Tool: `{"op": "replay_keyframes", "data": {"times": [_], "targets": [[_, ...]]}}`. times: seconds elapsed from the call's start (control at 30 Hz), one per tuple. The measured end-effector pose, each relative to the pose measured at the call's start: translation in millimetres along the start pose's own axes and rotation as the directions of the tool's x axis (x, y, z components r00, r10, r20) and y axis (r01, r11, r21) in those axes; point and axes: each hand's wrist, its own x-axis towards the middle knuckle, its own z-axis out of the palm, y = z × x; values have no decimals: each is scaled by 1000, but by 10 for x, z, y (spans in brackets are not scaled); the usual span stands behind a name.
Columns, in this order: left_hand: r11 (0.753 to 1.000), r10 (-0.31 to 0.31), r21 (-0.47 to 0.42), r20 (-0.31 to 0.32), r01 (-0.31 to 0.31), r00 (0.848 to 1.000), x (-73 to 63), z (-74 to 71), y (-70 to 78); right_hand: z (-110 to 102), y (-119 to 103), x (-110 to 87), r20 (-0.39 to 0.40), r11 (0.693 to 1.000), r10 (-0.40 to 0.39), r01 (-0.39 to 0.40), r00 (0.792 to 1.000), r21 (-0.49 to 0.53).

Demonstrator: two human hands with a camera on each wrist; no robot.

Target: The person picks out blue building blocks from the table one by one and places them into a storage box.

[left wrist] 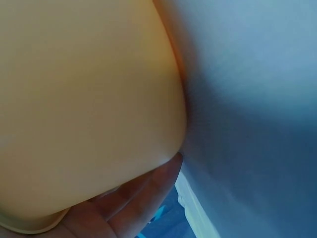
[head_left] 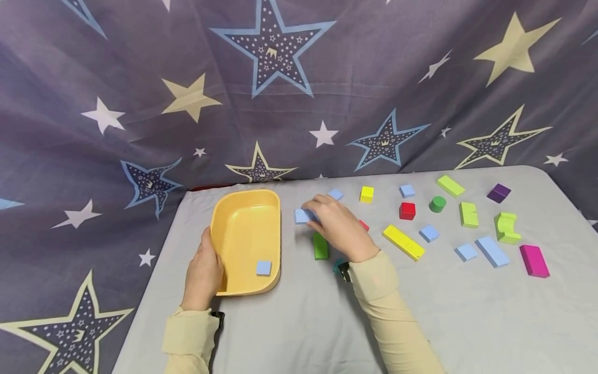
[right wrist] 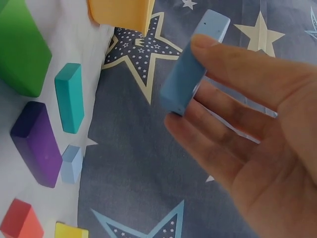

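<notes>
Opposing the thumb [right wrist: 242,64], right fingers [right wrist: 203,148] pinch a blue block [right wrist: 183,79] between; left fingers [left wrist: 143,203] grip the tray [head_left: 243,234].

Indoor tabletop setup, starry backdrop [head_left: 289,122], cloth-covered table [head_left: 289,332]

No words, numbers or brands you can read in any view. Only signs for you to log — small crowns [head_left: 272,52] printed on the dark cloth [head_left: 289,117]: one in the big blue-edged star [head_left: 275,65], far middle; one in the near-left star [head_left: 75,345], yellow-edged; another in the far-right star [head_left: 495,143], also yellow-edged.
</notes>
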Motion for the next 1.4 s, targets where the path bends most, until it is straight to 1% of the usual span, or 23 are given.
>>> {"op": "replay_keyframes", "data": {"times": [0.2,0.5,0.73,1.0,1.13,1.4], "targets": [[1000,-3,-4,14,3,1000,-9,1,-1,25,-58,21,0,1000,-15,15,1000,-1],[1000,1,-4,-13,-1,1000,12,10,-6,73,-140,64,-7,999,-46,45,999,-24],[1000,-5,3,-7,5,1000,2,13,-17,98,-149,58,4,998,-41,41,999,-38],[1000,1,1,1,-1,1000,7,-4,2,137,-193,75,26,999,-35,35,999,4],[1000,8,5,-3,-8,1000,10,0,3,173,-210,77,39,999,-34,34,999,4],[1000,-2,3,-3,2,1000,20,4,-3,238,-240,119,39,998,-62,61,997,17]]}}
